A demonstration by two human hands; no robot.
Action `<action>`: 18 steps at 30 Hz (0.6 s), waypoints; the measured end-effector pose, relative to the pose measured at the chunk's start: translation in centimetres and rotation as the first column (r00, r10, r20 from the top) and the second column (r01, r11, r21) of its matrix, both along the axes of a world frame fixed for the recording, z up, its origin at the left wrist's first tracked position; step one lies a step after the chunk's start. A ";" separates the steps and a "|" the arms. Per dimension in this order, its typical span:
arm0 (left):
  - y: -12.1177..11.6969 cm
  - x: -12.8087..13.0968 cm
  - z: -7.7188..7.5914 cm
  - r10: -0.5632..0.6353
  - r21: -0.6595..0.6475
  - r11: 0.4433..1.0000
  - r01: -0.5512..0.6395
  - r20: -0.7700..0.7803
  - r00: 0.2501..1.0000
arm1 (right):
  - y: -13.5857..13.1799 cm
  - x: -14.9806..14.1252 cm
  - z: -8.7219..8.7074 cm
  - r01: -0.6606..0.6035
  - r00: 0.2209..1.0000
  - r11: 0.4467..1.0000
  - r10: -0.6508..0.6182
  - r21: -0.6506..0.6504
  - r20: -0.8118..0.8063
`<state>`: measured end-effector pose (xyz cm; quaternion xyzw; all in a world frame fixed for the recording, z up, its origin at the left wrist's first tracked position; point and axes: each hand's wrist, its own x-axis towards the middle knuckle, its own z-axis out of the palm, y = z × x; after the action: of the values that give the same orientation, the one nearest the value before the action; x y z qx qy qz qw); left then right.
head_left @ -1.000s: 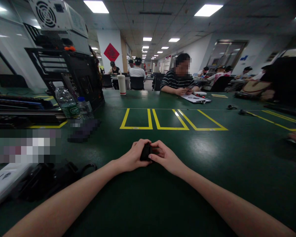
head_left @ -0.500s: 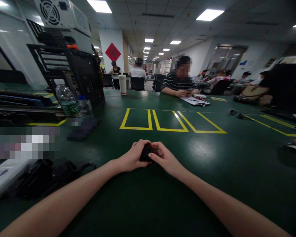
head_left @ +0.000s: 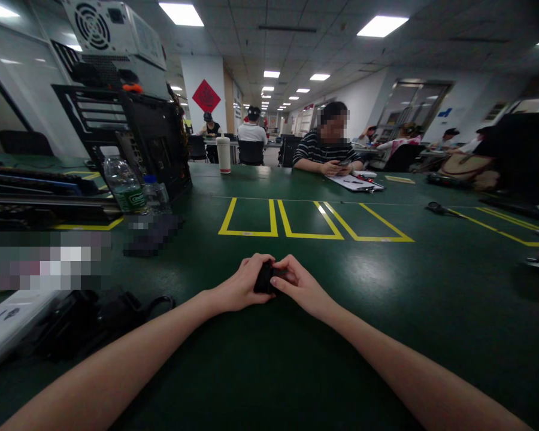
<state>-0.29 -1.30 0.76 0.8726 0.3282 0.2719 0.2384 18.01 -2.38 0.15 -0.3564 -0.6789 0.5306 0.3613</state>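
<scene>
A small black, block-shaped object (head_left: 264,278) sits at or just above the green table top in front of me; its kind does not show. My left hand (head_left: 243,284) is wrapped round it from the left, fingers over the far side and thumb at the near side. From the right, my right hand (head_left: 302,287) closes on its right side, thumb and fingertips at its edge. The fingers partly cover the object, so its right side is largely hidden.
On the green table (head_left: 269,371), yellow tape outlines (head_left: 314,237) lie beyond my hands. To the left stand a computer case (head_left: 153,140), bottles (head_left: 123,182) and black gear (head_left: 117,314). A white tumbler (head_left: 223,154), a clipboard (head_left: 357,182) and a seated person (head_left: 326,146) are across the table.
My right hand's fingers have shifted slightly against the black object's right side. My left hand keeps its hold in the same place.
</scene>
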 end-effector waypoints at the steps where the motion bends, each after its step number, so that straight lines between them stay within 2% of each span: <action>1: 0.1 0.0 -0.2 0.006 0.008 1.000 -0.006 0.004 1.000 | 0.1 0.0 -0.1 0.003 1.000 1.000 -0.003 0.003 -0.003; 6: -0.2 0.0 0.6 -0.039 -0.038 0.999 0.038 -0.028 0.999 | 0.1 0.1 -0.1 0.033 0.999 0.999 -0.032 -0.007 0.033; 10: -0.6 -0.1 1.6 -0.040 -0.073 0.997 0.037 -0.041 0.998 | -0.1 0.2 0.2 -0.011 1.000 0.999 0.011 -0.040 0.014; 18: -0.5 -0.1 1.4 -0.026 -0.084 0.996 0.022 -0.042 0.999 | -0.4 0.2 0.4 -0.035 0.999 0.999 0.035 -0.030 0.010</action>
<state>-0.43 -1.83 2.19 0.8714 0.3339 0.2361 0.2709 18.25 -2.82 0.60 -0.3526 -0.6787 0.5453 0.3431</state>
